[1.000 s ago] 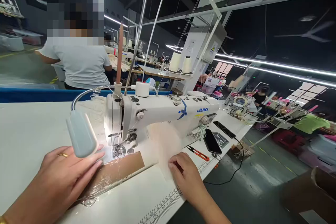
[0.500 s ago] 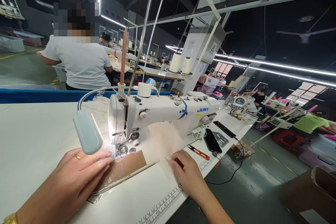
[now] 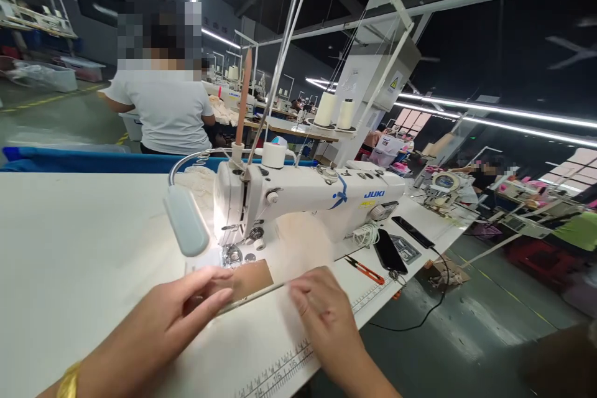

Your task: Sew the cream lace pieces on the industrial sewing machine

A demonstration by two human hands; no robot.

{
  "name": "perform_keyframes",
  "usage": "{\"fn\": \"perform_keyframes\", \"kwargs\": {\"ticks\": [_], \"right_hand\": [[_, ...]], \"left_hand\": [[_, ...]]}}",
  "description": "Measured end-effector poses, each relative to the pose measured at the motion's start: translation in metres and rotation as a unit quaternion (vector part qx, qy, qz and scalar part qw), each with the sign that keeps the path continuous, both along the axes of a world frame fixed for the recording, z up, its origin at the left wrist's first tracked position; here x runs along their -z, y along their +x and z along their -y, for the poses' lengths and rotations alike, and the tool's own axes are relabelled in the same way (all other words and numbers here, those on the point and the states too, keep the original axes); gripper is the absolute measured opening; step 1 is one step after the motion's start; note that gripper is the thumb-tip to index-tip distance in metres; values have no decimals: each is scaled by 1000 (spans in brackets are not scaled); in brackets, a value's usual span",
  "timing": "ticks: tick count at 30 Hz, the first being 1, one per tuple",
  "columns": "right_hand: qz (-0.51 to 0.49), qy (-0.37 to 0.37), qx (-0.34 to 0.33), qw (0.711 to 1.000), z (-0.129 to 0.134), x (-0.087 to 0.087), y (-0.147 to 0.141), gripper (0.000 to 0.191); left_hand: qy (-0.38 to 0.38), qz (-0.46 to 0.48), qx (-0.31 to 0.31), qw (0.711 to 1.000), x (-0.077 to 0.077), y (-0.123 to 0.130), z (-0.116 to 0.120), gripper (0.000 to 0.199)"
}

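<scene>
A white sewing machine (image 3: 308, 193) stands on the table, its lamp lighting the needle area. My left hand (image 3: 181, 305) lies low in front of the presser foot (image 3: 232, 255), thumb and forefinger apart, over the edge of a brown plate (image 3: 252, 280) in the machine bed. A pale strip of cloth (image 3: 200, 261) shows just behind its fingers. My right hand (image 3: 324, 308) is closed, slightly blurred, at the front end of a sheer cream fabric (image 3: 303, 242). That fabric runs back under the machine's arm, and its pinched edge is hidden by my fingers.
Orange thread snips (image 3: 365, 270), a black phone (image 3: 390, 252) and a second phone (image 3: 413, 232) lie right of the machine. A grey lamp head (image 3: 185, 221) hangs left of the needle. Lace cloth (image 3: 198, 189) lies behind. A person in white (image 3: 163, 106) sits beyond the table.
The camera has turned left, so the scene sits farther right. My left hand has drawn back from the presser foot with its thumb spread. My right hand has moved slightly nearer the brown plate.
</scene>
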State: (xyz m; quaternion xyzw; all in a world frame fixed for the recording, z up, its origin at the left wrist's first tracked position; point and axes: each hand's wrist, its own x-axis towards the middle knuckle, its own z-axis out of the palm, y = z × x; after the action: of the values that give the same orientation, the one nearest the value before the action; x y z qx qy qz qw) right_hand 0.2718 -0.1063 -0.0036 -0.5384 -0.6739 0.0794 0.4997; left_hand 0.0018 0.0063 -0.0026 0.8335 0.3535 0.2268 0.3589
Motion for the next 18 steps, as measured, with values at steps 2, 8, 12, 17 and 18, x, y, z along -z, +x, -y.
{"fn": "perform_keyframes", "kwargs": {"ticks": [2,8,12,17,18], "right_hand": [[-15,-33,-108,994,3,-4,-20,21],[-19,-43,-48,998,1,-4,-14,22],[109,-44,-80,990,6,1,-5,22],[158,-63,-103,980,-3,0,-6,28],[171,-67,-92,979,-8,0,-5,29]], "left_hand": [[-144,16,-3,989,-4,6,8,51],[-126,-1,-41,991,-8,10,11,27],[50,-8,15,999,1,12,23,20],[138,-54,82,986,11,18,36,24],[137,-68,97,984,9,17,34,24]]}}
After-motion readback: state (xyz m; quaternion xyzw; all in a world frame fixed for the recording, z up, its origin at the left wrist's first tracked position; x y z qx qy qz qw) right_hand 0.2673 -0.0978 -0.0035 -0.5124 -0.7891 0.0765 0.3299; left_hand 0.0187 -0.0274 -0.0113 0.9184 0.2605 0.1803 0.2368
